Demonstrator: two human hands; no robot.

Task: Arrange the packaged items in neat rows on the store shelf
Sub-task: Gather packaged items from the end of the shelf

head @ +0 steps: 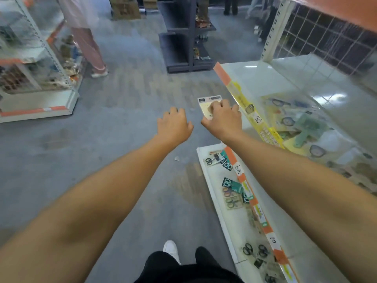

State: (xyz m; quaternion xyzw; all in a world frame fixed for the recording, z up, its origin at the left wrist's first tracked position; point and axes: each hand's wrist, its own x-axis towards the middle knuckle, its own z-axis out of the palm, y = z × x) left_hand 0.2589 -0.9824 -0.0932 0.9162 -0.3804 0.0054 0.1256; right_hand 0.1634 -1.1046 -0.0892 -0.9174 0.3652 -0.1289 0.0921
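Head view, looking down a shop aisle: two bare forearms reach forward over a grey floor (102,139). Right hand (222,117) grips a flat pale card pack (206,104), fingers curled over its near end; the pack's far end, with a dark label strip, sticks out past the knuckles. It hangs in the air just beside the front edge of the upper shelf (265,78), not touching it. Left hand (175,125) floats just beside the right one, holding nothing, fingers loosely bent downward.

Along the upper shelf's front edge runs an orange and yellow price strip (251,115). Behind it, on the shelf's near part, lie yellow packs (285,115) in a loose overlapping heap, under a clear cover; their contents are blurred. The shelf's far end is bare white.

Below, a lower shelf (212,180) juts out toward the aisle. Scissors packs (232,190) lie scattered along its front edge, some dark green, some clear.

At the bottom edge, dark trousers and a white shoe (171,250) show. Another shelf unit (36,64) stands far left, a person in pink beside it.
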